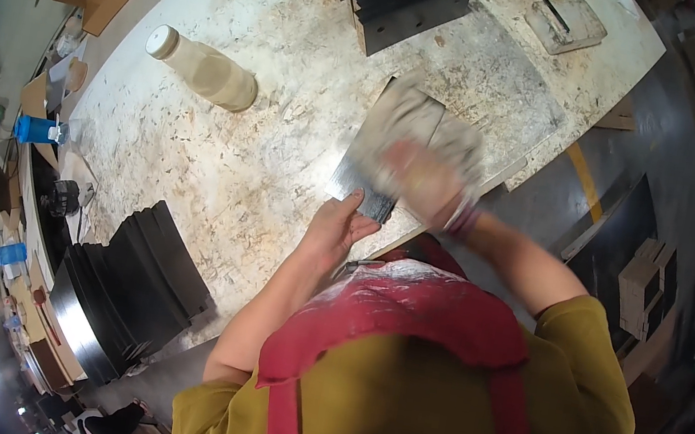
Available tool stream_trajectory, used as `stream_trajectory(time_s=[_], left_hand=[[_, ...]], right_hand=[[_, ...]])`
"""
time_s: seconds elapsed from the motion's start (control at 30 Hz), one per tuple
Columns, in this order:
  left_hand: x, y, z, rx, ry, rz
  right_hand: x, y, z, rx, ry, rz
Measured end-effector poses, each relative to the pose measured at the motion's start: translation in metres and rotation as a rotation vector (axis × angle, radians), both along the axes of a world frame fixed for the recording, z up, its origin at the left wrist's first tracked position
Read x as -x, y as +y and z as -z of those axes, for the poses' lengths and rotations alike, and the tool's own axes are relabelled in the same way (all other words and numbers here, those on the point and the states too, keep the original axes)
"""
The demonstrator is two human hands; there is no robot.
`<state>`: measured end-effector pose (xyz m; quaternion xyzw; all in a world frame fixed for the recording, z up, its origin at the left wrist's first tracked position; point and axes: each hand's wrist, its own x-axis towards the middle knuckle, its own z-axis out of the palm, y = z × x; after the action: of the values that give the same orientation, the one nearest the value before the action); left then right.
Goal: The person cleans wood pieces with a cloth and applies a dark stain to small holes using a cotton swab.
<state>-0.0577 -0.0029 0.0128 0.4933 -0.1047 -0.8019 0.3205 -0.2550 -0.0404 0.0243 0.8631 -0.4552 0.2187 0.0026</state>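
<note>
At centre, the left hand pinches 1 shiny black rectangular panel by its near edge. The right hand, too blurred to judge its grip, is on a beige cloth over the panel. Beyond, upper left, is a white-capped cloudy bottle.

At the near edge of a pale, stained counter, the left grip pinches the end of a flat black panel, thumb uppermost; the right grip, blurred, lies on a pale cloth partly covering the panel. Farther left: white-capped bottle. Far side: black stack. Lower left: dark boards.
</note>
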Motion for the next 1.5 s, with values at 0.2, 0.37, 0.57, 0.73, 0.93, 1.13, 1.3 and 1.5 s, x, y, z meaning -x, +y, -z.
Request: stream_trajectory(time_s=[0.2,0.37,0.57,0.73,0.93,1.13,1.3,1.5], left_hand=[[-0.003,0.004,-0.006,0.018,-0.053,0.018],[0.000,0.007,-0.001,0.047,-0.081,-0.021],[0.004,0.007,-0.004,0.020,-0.179,-0.043],[0.010,0.008,-0.007,0.042,-0.152,-0.064],[0.012,0.010,-0.007,0.049,-0.214,-0.059],[-0.034,0.078,-0.036,0.063,-0.132,-0.194],[-0.097,0.130,-0.095,0.088,-0.284,-0.640],[-0.154,0.153,-0.108,0.328,-0.068,-1.156]], right_hand=[[0.024,-0.052,-0.005,-0.212,-0.031,0.403],[-0.004,-0.023,-0.020,-0.241,-0.033,0.043],[0.039,-0.059,0.005,-0.295,-0.076,0.388],[0.039,-0.049,-0.040,-0.301,-0.127,0.215],[0.009,-0.035,0.023,-0.017,-0.003,0.197],[0.125,-0.097,0.012,-0.364,-0.006,0.348],[0.143,-0.076,0.045,-0.274,-0.171,0.286],[0.143,-0.085,0.045,-0.290,-0.167,0.240]])
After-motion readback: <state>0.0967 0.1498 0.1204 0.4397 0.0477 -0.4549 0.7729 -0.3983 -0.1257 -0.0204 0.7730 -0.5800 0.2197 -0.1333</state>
